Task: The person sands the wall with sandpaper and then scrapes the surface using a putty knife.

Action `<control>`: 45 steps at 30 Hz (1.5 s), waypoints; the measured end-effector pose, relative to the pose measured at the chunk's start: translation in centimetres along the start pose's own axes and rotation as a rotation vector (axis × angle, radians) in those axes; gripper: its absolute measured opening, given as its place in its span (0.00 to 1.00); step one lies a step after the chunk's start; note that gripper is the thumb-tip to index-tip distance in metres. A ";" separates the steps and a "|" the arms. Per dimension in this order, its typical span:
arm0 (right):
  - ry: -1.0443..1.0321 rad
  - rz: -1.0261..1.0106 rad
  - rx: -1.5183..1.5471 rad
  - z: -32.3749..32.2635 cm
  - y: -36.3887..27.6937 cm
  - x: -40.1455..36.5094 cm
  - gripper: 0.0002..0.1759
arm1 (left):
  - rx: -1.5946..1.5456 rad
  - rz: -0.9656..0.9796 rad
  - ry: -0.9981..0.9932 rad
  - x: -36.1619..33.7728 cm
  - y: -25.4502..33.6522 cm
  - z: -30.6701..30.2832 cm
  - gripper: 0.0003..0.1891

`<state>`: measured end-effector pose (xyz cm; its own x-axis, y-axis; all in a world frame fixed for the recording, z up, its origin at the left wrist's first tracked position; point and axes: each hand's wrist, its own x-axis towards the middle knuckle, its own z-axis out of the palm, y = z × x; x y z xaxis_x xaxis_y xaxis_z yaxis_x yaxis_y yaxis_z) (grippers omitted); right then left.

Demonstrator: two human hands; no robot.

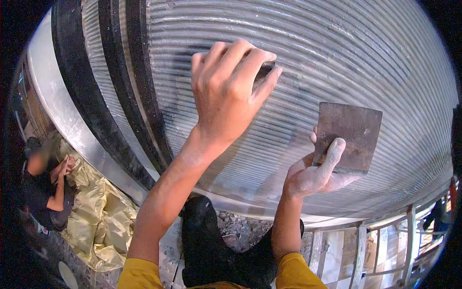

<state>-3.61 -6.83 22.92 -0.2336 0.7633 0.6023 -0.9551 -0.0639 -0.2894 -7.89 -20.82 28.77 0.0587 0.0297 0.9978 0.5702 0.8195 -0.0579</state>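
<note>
Against a grey ribbed surface (298, 43), my left hand (228, 86) is closed with its knuckles up and fingertips curled toward the ridges. A dark edge shows between its thumb and forefinger; most of what it holds is hidden. Lower right, my right hand (317, 173) grips a flat, dark, square plate (353, 127) by its lower edge. The thumb lies on the plate's face and the other fingers are behind it. The plate is worn and stained, held in front of the ribbed surface. Pale dust coats the right fingers and thumb.
Black curved bands (86, 96) cross the ribbed surface at left, beside a smooth pale rim (50, 72). A person (48, 188) sits far left by a crumpled gold sheet (98, 216). Rubble (238, 226) lies on the floor below. A metal ladder-like frame (361, 250) stands lower right.
</note>
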 end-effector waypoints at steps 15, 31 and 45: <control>-0.065 -0.018 -0.058 -0.6 0.0 1.7 0.28 | 0.284 -0.095 -0.185 2.1 2.8 -0.7 0.08; -0.098 -0.020 -0.081 -0.9 -0.7 2.4 0.34 | 0.360 -0.076 -0.205 2.2 3.2 -1.9 0.07; -0.040 0.011 -0.025 -1.5 -1.1 2.6 0.32 | 0.375 -0.079 -0.182 2.2 2.3 -1.2 0.07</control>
<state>-2.86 -3.81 23.67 -0.2519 0.7363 0.6280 -0.9477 -0.0561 -0.3143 -5.46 -19.57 30.78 -0.1380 0.0319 0.9899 0.2278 0.9737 0.0004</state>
